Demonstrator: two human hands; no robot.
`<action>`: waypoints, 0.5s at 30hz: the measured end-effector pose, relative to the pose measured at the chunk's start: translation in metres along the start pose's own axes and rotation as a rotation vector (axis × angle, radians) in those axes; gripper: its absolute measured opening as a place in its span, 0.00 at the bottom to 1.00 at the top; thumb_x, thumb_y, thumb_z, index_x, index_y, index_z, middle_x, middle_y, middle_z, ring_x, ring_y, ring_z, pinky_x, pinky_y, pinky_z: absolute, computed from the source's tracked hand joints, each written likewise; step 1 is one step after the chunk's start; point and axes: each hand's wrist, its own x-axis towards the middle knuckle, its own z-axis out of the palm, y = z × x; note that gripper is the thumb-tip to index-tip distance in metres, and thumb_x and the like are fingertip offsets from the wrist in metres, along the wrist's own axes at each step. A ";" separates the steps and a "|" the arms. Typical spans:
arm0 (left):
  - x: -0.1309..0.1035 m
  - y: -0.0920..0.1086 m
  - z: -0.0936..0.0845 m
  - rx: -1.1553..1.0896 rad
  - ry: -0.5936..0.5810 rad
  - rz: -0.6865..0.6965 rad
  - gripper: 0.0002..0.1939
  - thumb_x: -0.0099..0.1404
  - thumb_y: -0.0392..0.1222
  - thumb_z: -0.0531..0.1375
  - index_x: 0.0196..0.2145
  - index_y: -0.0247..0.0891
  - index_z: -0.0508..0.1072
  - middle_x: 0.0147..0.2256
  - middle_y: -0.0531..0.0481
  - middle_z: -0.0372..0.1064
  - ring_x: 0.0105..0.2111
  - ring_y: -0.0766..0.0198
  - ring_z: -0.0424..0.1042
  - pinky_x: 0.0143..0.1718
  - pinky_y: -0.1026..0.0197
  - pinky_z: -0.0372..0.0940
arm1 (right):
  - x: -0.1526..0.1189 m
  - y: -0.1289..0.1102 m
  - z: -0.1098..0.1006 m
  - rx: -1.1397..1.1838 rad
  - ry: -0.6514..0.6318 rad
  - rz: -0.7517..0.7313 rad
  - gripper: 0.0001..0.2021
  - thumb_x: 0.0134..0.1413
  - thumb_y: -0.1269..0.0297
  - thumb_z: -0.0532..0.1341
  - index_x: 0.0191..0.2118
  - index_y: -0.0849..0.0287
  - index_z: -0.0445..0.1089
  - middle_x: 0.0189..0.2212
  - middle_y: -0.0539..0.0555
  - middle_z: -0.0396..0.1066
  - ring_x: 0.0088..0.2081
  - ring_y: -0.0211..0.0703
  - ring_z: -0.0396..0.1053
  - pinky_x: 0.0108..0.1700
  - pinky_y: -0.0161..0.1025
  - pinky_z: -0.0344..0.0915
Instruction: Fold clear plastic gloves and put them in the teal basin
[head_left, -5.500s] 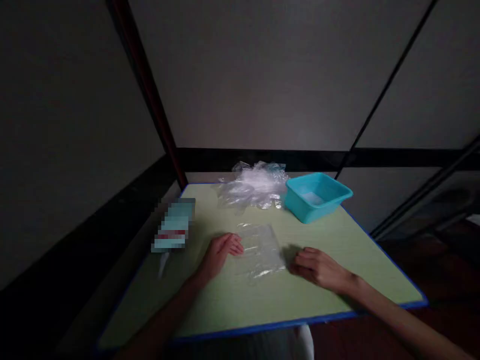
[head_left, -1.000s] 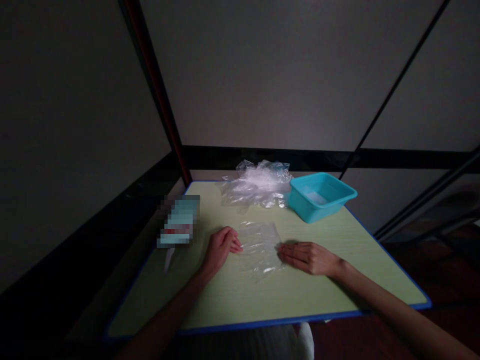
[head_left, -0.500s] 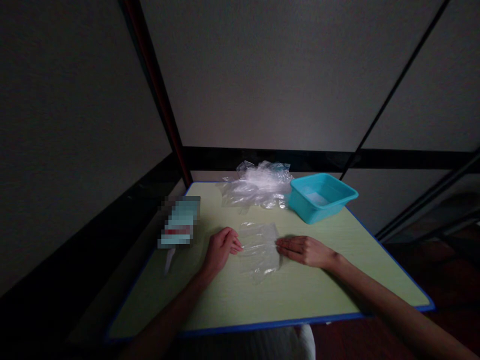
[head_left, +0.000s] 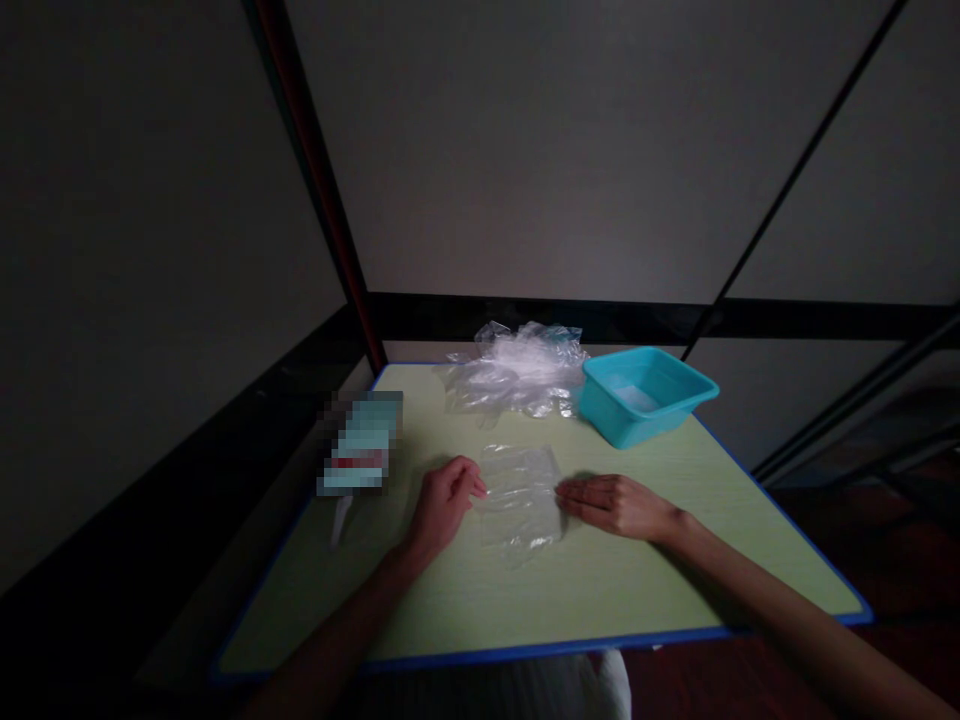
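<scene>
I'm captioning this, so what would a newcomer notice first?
Probably the bright turquoise basin at the far right of the table. Next, the shiny heap of clear plastic left of it. Nearer, a clear plastic sheet lies between the left hand and right hand.

Plastic sheet [head_left: 519,505], plastic heap [head_left: 517,375], turquoise tub [head_left: 606,412] on table [head_left: 540,610]

Open tabletop [head_left: 540,605] fronts the plastic sheet [head_left: 519,500]; crumpled film [head_left: 517,375] and a basin [head_left: 604,410] obstruct beyond.
</scene>
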 end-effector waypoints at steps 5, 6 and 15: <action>-0.020 0.017 -0.002 0.401 -0.249 0.375 0.15 0.60 0.40 0.50 0.45 0.38 0.66 0.47 0.44 0.65 0.47 0.59 0.64 0.49 0.56 0.57 | 0.000 -0.001 -0.003 0.005 -0.004 0.002 0.14 0.59 0.74 0.47 0.48 0.68 0.62 0.44 0.62 0.67 0.47 0.42 0.64 0.44 0.39 0.66; -0.024 0.020 -0.002 0.486 -0.356 0.455 0.19 0.60 0.39 0.51 0.50 0.38 0.62 0.53 0.45 0.58 0.52 0.59 0.58 0.53 0.55 0.53 | 0.001 -0.001 -0.003 0.003 -0.002 0.000 0.14 0.59 0.74 0.47 0.48 0.68 0.62 0.44 0.62 0.67 0.47 0.42 0.64 0.44 0.39 0.66; -0.031 0.020 -0.006 0.809 -0.738 0.576 0.39 0.58 0.50 0.54 0.60 0.37 0.36 0.61 0.45 0.31 0.59 0.59 0.34 0.58 0.55 0.38 | 0.003 0.001 0.001 0.005 0.033 0.010 0.14 0.60 0.73 0.46 0.47 0.66 0.63 0.44 0.60 0.68 0.45 0.40 0.65 0.43 0.37 0.66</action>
